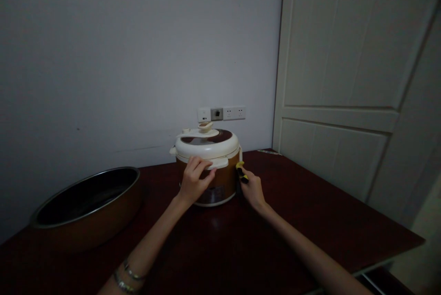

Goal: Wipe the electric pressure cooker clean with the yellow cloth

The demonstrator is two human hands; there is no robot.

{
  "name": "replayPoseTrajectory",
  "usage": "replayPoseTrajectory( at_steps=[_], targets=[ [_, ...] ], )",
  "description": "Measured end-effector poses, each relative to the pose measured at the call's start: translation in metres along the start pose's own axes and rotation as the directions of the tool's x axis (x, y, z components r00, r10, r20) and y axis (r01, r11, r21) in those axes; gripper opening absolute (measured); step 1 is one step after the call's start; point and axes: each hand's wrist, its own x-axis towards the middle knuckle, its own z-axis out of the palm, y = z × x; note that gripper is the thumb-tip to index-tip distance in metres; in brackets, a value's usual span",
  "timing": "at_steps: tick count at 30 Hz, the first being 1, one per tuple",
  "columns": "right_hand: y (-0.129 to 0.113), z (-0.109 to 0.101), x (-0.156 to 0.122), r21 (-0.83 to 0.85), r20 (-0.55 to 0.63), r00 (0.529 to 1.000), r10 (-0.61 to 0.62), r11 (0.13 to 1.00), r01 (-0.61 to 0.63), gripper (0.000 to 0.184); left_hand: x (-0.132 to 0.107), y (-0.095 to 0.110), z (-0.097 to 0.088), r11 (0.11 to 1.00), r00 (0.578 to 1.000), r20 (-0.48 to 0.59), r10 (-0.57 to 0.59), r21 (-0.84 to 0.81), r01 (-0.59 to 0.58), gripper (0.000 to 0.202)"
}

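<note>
A brown and cream rice cooker (220,148) stands on the dark red table (310,203) near the wall, its cream lid closed. My left hand (194,180) presses on the cooker's front, with the fingers curled over the lid's latch. My right hand (251,187) is closed around a yellow and black tool handle (241,172), which looks like a screwdriver. Its tip is held against the cooker's right side.
A wide, shallow metal pan (86,205) with a brown outside sits on the table at the left. Wall sockets (222,113) are behind the cooker. A white panelled door (347,79) stands to the right, close to the table's right edge.
</note>
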Motion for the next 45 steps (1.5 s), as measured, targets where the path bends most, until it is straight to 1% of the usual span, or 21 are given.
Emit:
replayPoseTrajectory(
  at_steps=[3,5,6,7,8,11,12,13,15,17,19,20,25,27,31,33,35,39,41,43,45],
  targets=[
    [-0.01,0.004,-0.005,-0.019,-0.116,0.98,-0.162,0.987,0.16,0.054,0.0,0.0,0.002,0.999,0.999,-0.023,-0.033,-0.009,0.032,0.008],
    [-0.014,0.007,-0.019,-0.054,-0.057,0.956,-0.286,0.958,0.283,0.063,0.001,0.0,0.004,0.998,0.997,-0.045,-0.064,-0.006,0.064,0.011],
    [-0.015,0.007,-0.027,-0.082,0.023,0.932,-0.36,0.929,0.361,0.064,0.001,0.001,0.005,0.997,0.996,-0.051,-0.076,-0.004,0.076,0.013],
    [-0.015,0.008,-0.035,-0.113,0.126,0.888,-0.443,0.883,0.457,0.063,0.001,0.001,0.005,0.997,0.995,-0.052,-0.082,-0.005,0.082,0.014],
    [-0.015,0.008,-0.041,-0.137,0.239,0.816,-0.526,0.814,0.564,0.059,0.001,0.001,0.005,0.996,0.995,-0.05,-0.084,-0.007,0.083,0.014],
    [-0.017,0.005,-0.042,-0.144,0.5,0.55,-0.669,0.563,0.814,0.043,0.002,0.0,0.002,0.996,0.996,-0.035,-0.08,-0.035,0.079,0.015],
    [-0.018,0.003,-0.036,-0.138,0.53,0.496,-0.688,0.507,0.851,0.039,0.003,0.0,0.0,0.996,0.997,-0.025,-0.077,-0.055,0.075,0.015],
    [-0.02,0.001,-0.028,-0.139,0.535,0.47,-0.702,0.476,0.868,0.038,0.004,0.0,-0.002,0.994,0.997,-0.009,-0.071,-0.078,0.07,0.016],
    [-0.024,-0.003,-0.012,-0.163,0.501,0.481,-0.719,0.467,0.869,0.037,0.007,-0.002,-0.007,0.989,0.997,0.032,-0.063,-0.129,0.067,0.019],
    [-0.028,-0.005,0.0,-0.208,0.443,0.531,-0.723,0.493,0.845,0.038,0.011,-0.004,-0.011,0.981,0.995,0.078,-0.064,-0.177,0.078,0.023],
    [-0.031,-0.004,0.0,-0.24,0.409,0.566,-0.716,0.514,0.824,0.037,0.015,-0.006,-0.014,0.971,0.991,0.116,-0.071,-0.218,0.095,0.026],
    [-0.031,-0.003,-0.003,-0.241,0.409,0.564,-0.718,0.511,0.825,0.037,0.016,-0.007,-0.014,0.967,0.989,0.13,-0.075,-0.234,0.104,0.028],
    [-0.022,0.0,-0.024,-0.154,0.504,0.426,-0.751,0.407,0.9,0.036,0.019,-0.009,-0.014,0.951,0.986,0.126,-0.109,-0.277,0.141,0.029],
    [-0.019,-0.005,-0.017,-0.158,0.51,0.417,-0.753,0.394,0.905,0.036,0.018,-0.009,-0.012,0.948,0.989,0.106,-0.107,-0.288,0.134,0.028],
    [-0.02,-0.015,0.01,-0.265,0.415,0.505,-0.756,0.431,0.863,0.036,0.018,-0.007,-0.009,0.955,0.994,0.068,-0.089,-0.278,0.104,0.025],
    [-0.02,-0.014,0.013,-0.307,0.372,0.535,-0.759,0.443,0.842,0.034,0.018,-0.007,-0.008,0.958,0.995,0.055,-0.08,-0.272,0.092,0.023],
    [-0.019,-0.008,0.004,-0.302,0.382,0.509,-0.771,0.416,0.857,0.033,0.018,-0.008,-0.007,0.958,0.997,0.04,-0.07,-0.276,0.078,0.023],
    [-0.011,0.002,-0.02,-0.198,0.5,0.339,-0.797,0.276,0.941,0.034,0.017,-0.009,-0.006,0.957,0.998,0.014,-0.061,-0.283,0.063,0.022],
    [-0.01,0.001,-0.018,-0.166,0.53,0.285,-0.799,0.231,0.959,0.034,0.017,-0.009,-0.005,0.956,0.998,0.006,-0.061,-0.286,0.06,0.022],
    [-0.013,-0.002,-0.007,-0.172,0.526,0.291,-0.799,0.235,0.957,0.034,0.016,-0.009,-0.005,0.956,0.998,-0.001,-0.061,-0.288,0.058,0.021],
    [-0.017,-0.003,0.006,-0.214,0.487,0.347,-0.802,0.276,0.937,0.035,0.016,-0.009,-0.005,0.956,0.998,-0.005,-0.056,-0.287,0.052,0.021]
  ],
)
